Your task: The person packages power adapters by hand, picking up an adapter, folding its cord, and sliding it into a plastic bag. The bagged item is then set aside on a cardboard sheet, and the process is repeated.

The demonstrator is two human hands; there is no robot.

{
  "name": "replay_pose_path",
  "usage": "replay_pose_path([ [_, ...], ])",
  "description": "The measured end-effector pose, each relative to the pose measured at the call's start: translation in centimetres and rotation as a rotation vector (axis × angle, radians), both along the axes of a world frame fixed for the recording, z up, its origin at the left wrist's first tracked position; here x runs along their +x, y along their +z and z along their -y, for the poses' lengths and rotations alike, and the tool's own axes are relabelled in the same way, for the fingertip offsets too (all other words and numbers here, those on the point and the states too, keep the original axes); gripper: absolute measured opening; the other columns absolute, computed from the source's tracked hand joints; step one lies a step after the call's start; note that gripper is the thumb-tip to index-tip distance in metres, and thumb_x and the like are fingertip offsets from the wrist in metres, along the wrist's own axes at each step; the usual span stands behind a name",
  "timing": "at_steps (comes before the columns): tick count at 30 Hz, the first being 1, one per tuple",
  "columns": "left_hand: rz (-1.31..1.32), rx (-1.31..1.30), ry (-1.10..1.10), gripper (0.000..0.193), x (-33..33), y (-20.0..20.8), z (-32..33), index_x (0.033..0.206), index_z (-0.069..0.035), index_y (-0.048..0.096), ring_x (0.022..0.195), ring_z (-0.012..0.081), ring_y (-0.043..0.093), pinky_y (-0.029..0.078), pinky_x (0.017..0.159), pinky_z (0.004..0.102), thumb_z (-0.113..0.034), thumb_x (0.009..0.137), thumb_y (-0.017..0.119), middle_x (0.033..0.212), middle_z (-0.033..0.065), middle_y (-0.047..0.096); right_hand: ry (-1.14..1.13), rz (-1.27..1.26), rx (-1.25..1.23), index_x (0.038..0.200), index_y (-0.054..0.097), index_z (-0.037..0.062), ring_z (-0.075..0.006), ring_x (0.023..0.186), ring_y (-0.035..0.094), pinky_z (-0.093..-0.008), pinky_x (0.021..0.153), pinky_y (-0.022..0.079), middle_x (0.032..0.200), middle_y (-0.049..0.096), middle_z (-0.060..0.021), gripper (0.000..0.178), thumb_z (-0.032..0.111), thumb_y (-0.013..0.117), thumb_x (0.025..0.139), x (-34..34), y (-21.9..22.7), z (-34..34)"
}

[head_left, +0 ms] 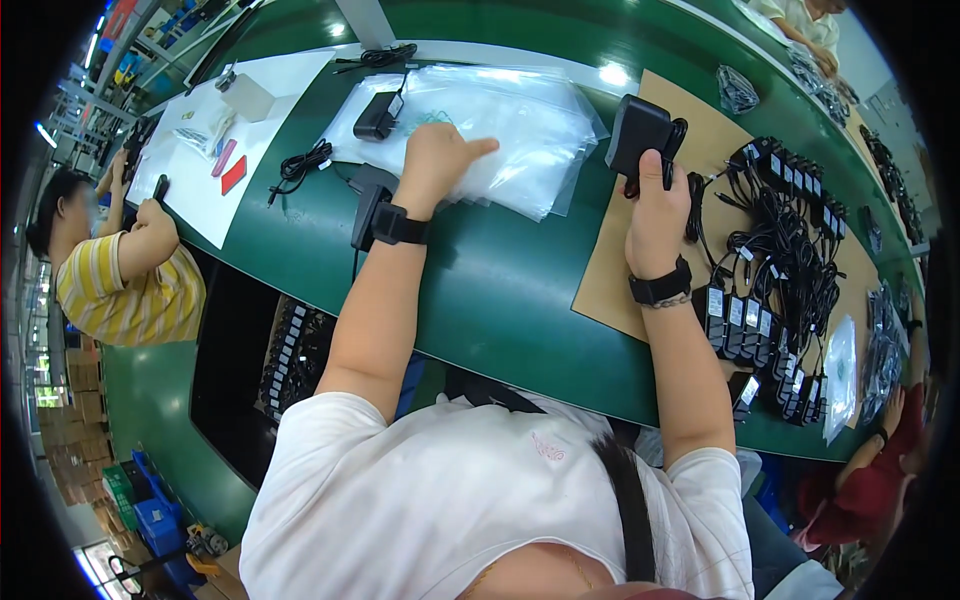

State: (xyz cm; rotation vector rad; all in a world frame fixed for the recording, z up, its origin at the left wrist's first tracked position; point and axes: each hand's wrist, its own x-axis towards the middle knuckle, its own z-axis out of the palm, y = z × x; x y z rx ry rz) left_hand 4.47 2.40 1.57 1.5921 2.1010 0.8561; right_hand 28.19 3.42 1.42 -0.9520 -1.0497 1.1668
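– how are the fingers of the right hand (pixel 656 222) set?
– clamped on a black adapter (pixel 637 132), held at one o'clock from the scene's centre.
– and the left hand (pixel 434 165)?
– curled over clear bags (pixel 535 120) at twelve o'clock; whether anything is pinched cannot be told.
– and farther out?
– cabled adapters (pixel 735 313) are heaped on cardboard (pixel 612 272) at three o'clock.

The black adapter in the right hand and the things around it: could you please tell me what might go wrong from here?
The black adapter could slip from the right hand, as its cord bundle sits in the same grip.
Another adapter lies on the clear bags; it may slide if they shift.
The cords at the right lie jumbled, so lifting one might drag others.
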Motion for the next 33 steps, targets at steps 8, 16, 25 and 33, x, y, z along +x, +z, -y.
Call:
replay_pose_path([
  [8,0.201,0.028,-0.06,0.036,1.6,1.4,0.6,0.055,-0.001,0.051,0.047,0.012,0.048,0.039,0.044,0.0251,-0.026,0.067,0.074,0.053,0.0051,0.052,0.277,-0.271,-0.184,0.097,0.052,0.0011,-0.013,0.069,0.05,-0.0301,0.066,0.046,0.082,0.055,-0.0048,0.033,0.034,0.049,0.09,-0.1,0.9,0.4],
  [16,-0.123,0.173,-0.292,0.052,6.7,1.1,2.2,0.058,0.003,0.055,0.054,0.0339,0.055,0.045,0.053,0.0386,-0.045,0.055,0.076,0.056,0.0195,0.055,0.474,-0.531,-0.297,0.099,0.052,0.0016,-0.015,0.074,0.051,-0.0405,0.08,0.048,0.084,0.055,-0.005,0.031,0.032,0.047,0.091,-1.8,1.6,0.2],
  [25,0.321,0.402,-0.023,0.031,5.0,0.1,1.4,0.066,0.002,0.055,0.048,0.0266,0.053,0.043,0.049,0.0334,-0.026,0.077,0.063,0.055,0.0144,0.055,0.02,0.853,0.462,0.112,0.047,-0.0023,-0.0254,0.087,0.057,-0.0332,0.076,0.045,0.096,0.058,-0.0152,0.047,0.027,0.064,0.08,-1.7,0.5,1.3],
  [33,0.172,0.556,-0.288,0.023,8.3,0.5,3.3,0.075,-0.004,0.054,0.06,0.0358,0.057,0.045,0.052,0.04,-0.025,0.083,0.057,0.064,0.0177,0.058,0.247,1.105,0.546,0.094,0.051,-0.0031,-0.0319,0.064,0.054,-0.0361,0.06,0.044,0.076,0.056,-0.0141,0.019,0.007,0.056,0.079,-3.7,-0.8,1.1],
])
